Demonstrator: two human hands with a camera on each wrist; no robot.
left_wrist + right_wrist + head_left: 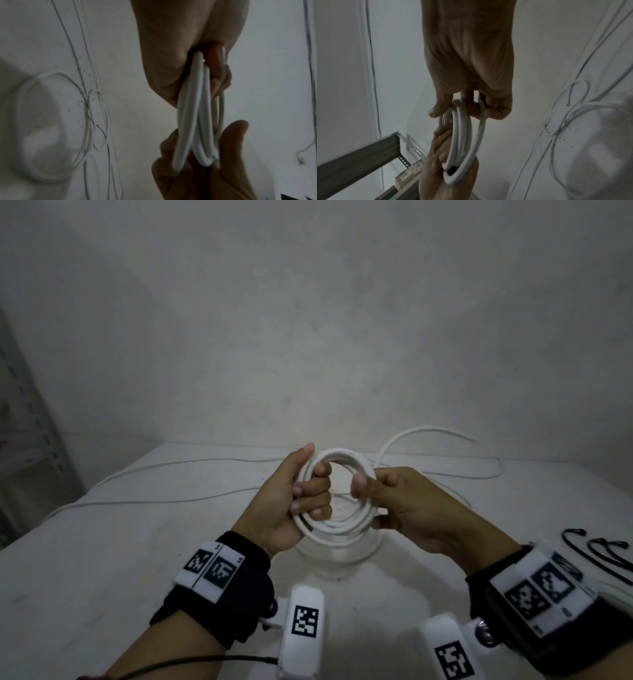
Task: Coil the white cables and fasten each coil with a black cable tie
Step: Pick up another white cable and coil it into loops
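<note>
- Head view: thick white coil of several round loops, held upright above the white table, roughly mid-table and close to the body.
- Left hand wrapped around the coil's left side, fingers curled through the ring, thumb lying along the top.
- Right hand pinching the coil's right side, fingers curled on the strands.
- Loose tail of cable arching up from the coil's right side and falling toward the far right of the table.
- Thinner white cables trailing across the far left of the table surface.
- Black cable ties lying at the right table edge, partly cut off by the frame; count unclear.
- Left wrist view: coil seen edge-on between both hands, strands bunched and blurred; exact number of loops hard to make out.
- Right wrist view: coil again edge-on, dim; grey metal shelf frame beyond the table's left edge.
- Near table area under the wrists bare; wall right behind the far edge.
</note>
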